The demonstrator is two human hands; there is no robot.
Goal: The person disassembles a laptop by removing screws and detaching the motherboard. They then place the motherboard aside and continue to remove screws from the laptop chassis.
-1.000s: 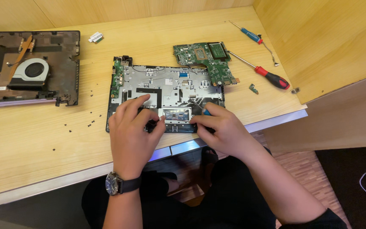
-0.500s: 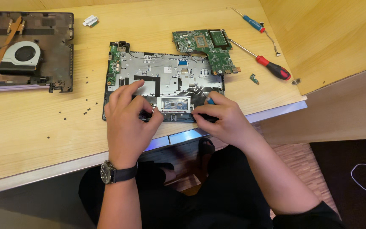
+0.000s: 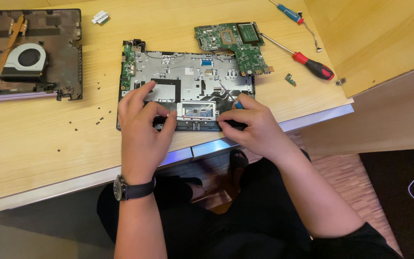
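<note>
At the near edge of a pale wooden counter (image 3: 34,144), a person's two hands work on an opened laptop base, a dark frame with a silver metal inner plate (image 3: 188,81). The left hand (image 3: 142,124), a dark wristwatch (image 3: 130,188) on its wrist, rests with curled fingers on the frame's front left part, fingertips touching the rectangular touchpad module (image 3: 196,110); it grips nothing that can be made out. The right hand (image 3: 252,127) is closed around a small blue-handled screwdriver (image 3: 231,97), its thin shaft angled up and left over the metal plate. Just beyond the base lies a green circuit board (image 3: 235,45), touching its far right corner. A red-and-black-handled screwdriver (image 3: 307,62) lies to the right, and a second dark laptop shell with a round fan (image 3: 27,55) sits well apart on the left. Tiny black screws (image 3: 99,117) dot the wood between them.
</note>
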